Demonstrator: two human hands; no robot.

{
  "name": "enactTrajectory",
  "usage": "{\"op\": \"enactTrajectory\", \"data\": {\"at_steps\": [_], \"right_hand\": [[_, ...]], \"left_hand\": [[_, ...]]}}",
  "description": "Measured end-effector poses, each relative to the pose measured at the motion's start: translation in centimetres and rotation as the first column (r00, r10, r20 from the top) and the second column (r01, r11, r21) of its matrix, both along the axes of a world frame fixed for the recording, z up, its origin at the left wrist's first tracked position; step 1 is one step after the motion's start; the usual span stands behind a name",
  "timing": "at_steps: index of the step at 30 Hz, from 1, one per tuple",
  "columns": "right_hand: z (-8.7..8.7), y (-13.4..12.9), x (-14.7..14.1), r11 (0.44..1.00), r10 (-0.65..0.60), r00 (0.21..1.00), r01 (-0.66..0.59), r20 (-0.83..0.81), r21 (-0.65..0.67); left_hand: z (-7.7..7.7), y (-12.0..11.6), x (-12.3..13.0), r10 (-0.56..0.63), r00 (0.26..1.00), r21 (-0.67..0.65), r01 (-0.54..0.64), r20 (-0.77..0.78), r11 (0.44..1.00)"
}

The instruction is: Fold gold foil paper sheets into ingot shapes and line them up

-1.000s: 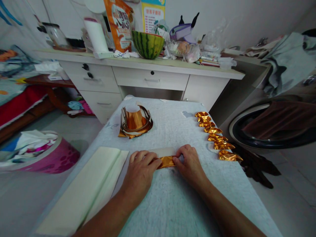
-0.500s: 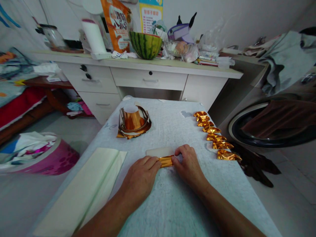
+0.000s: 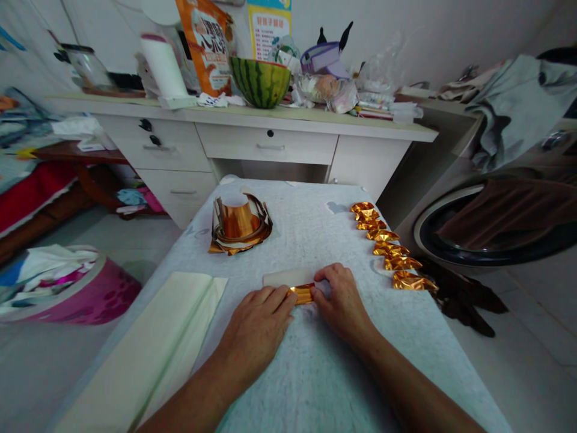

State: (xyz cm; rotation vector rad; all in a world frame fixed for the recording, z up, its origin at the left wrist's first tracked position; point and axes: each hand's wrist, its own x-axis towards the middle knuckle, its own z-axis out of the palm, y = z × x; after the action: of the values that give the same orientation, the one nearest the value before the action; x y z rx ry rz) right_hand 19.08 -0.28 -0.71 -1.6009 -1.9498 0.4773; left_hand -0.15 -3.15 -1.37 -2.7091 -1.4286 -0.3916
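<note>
Centrally, left hand (image 3: 258,323), right hand (image 3: 341,302) gripping gold foil (image 3: 303,294); curled stack (image 3: 240,224) beyond, twisted pieces (image 3: 386,248) right, pale paper (image 3: 144,343) left.

The light is soft, cool and rather dim, its source out of view. A faint, soft-edged shadow lies on the pale blue-grey cloth-covered table (image 3: 306,219) beneath the person's bare right hand (image 3: 338,304). Small bright glints break up the crinkled gold foil pieces (image 3: 410,280) and the flat, shiny gold foil strip (image 3: 303,294). Wide-angle distortion stretches the margins, tilting the clear, dark-lidded jar (image 3: 90,67) and skewing the round pink patterned bin (image 3: 110,294). Small print on the yellow-and-white paper poster (image 3: 269,30) is too blurred to read.
</note>
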Motion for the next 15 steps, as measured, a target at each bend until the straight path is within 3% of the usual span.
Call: {"op": "enactTrajectory", "data": {"at_steps": [6, 15], "right_hand": [[0.20, -0.36, 0.20, 0.998, 0.057, 0.998, -0.056, -0.025, 0.039], [0.46, -0.66, 0.11, 0.990, 0.123, 0.985, -0.131, 0.118, 0.059]], "left_hand": [[0.27, -0.13, 0.04, 0.010, 0.999, -0.029, -0.011, -0.032, 1.000], [0.23, 0.06, 0.08, 0.014, 0.999, -0.042, -0.016, -0.047, 0.999]]}}
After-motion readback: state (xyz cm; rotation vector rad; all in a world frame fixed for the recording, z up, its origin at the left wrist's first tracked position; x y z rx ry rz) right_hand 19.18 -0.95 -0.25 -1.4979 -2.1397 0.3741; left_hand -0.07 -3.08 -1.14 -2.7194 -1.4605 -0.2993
